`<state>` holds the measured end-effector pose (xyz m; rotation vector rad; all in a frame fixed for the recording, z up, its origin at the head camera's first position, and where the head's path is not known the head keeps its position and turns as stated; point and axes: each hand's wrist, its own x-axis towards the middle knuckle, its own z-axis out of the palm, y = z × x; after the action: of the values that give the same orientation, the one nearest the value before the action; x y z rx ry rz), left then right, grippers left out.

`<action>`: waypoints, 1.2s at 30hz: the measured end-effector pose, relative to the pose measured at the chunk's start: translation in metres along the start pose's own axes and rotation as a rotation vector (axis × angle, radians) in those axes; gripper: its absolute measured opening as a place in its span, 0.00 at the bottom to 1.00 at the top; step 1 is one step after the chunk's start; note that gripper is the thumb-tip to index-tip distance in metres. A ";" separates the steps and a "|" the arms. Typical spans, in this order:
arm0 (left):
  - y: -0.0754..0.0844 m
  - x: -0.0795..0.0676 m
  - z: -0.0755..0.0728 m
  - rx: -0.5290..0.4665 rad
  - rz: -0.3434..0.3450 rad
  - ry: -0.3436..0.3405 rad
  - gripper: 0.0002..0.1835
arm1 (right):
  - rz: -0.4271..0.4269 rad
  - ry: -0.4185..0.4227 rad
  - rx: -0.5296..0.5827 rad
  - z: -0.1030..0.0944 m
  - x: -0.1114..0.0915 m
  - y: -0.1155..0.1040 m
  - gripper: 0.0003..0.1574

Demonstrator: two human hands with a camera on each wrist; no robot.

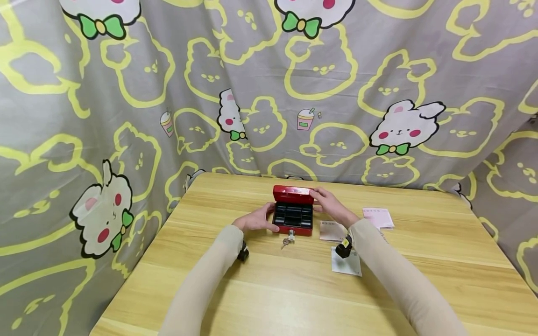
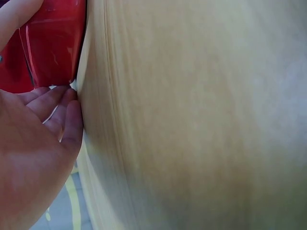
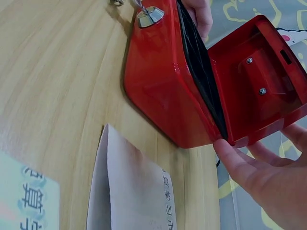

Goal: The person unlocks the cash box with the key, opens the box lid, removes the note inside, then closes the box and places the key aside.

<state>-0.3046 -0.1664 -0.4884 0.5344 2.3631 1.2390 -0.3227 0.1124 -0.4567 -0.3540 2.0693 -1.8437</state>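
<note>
A small red cash box point(image 1: 301, 231) stands on the table with its lid point(image 1: 292, 193) raised. Inside sits a black tray point(image 1: 293, 214) divided into compartments. A key point(image 1: 285, 242) hangs at the silver lock point(image 3: 150, 16) on the box's front. My left hand point(image 1: 255, 219) holds the box's left side, its thumb at the front corner and its fingers against the side wall. With my right hand point(image 1: 331, 206) I grip the right edge of the lid; the thumb point(image 3: 230, 155) lies near the hinge corner and the fingers reach behind the lid.
Paper notes lie on the wooden table point(image 1: 269, 298) to the right of the box: a folded pinkish note point(image 1: 331, 230), a pink one point(image 1: 377, 217) farther back, and a pale green one point(image 1: 342, 263) under the right forearm. A patterned curtain point(image 1: 260, 84) hangs behind the table.
</note>
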 end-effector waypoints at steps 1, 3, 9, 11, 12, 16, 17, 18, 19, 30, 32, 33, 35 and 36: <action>0.000 0.000 0.000 0.005 0.002 0.000 0.49 | -0.007 -0.006 -0.005 0.000 -0.001 0.000 0.35; 0.001 -0.001 0.000 0.011 0.010 0.002 0.49 | -0.019 -0.015 -0.011 0.000 -0.003 -0.001 0.33; 0.005 -0.003 0.001 -0.006 0.030 -0.005 0.49 | -0.061 -0.074 -0.100 -0.002 -0.011 -0.002 0.33; 0.005 -0.004 0.001 -0.012 0.018 -0.009 0.50 | -0.068 -0.089 -0.131 -0.003 -0.013 -0.002 0.32; 0.005 -0.003 0.000 -0.014 0.013 -0.008 0.50 | -0.072 -0.095 -0.150 -0.003 -0.013 -0.002 0.32; 0.004 -0.003 0.000 -0.017 0.006 -0.005 0.50 | -0.096 -0.102 -0.231 -0.003 -0.016 -0.002 0.31; 0.004 -0.002 0.000 -0.015 0.008 -0.004 0.50 | -0.103 -0.097 -0.266 -0.002 -0.017 -0.002 0.30; 0.003 -0.002 0.000 -0.007 0.006 -0.003 0.50 | -0.114 -0.093 -0.302 -0.002 -0.018 -0.002 0.30; 0.003 -0.001 0.000 -0.004 0.005 -0.003 0.51 | -0.117 -0.087 -0.335 -0.002 -0.019 -0.002 0.30; 0.000 -0.001 0.000 -0.009 0.008 -0.002 0.51 | -0.234 -0.111 -0.656 -0.001 -0.024 0.002 0.34; 0.000 -0.001 0.000 -0.013 0.017 -0.004 0.51 | -0.253 -0.122 -0.716 -0.001 -0.025 0.003 0.34; 0.000 0.000 0.000 -0.018 0.026 -0.006 0.50 | -0.261 -0.128 -0.741 -0.001 -0.026 0.003 0.34; 0.004 -0.003 -0.001 -0.022 0.032 -0.013 0.49 | -0.266 -0.141 -0.775 0.000 -0.028 0.003 0.35; 0.004 -0.003 -0.001 -0.020 0.035 -0.013 0.48 | -0.265 -0.145 -0.786 0.000 -0.029 0.003 0.35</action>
<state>-0.3027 -0.1667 -0.4842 0.5783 2.3376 1.2685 -0.2963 0.1244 -0.4573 -0.9565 2.6524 -0.9831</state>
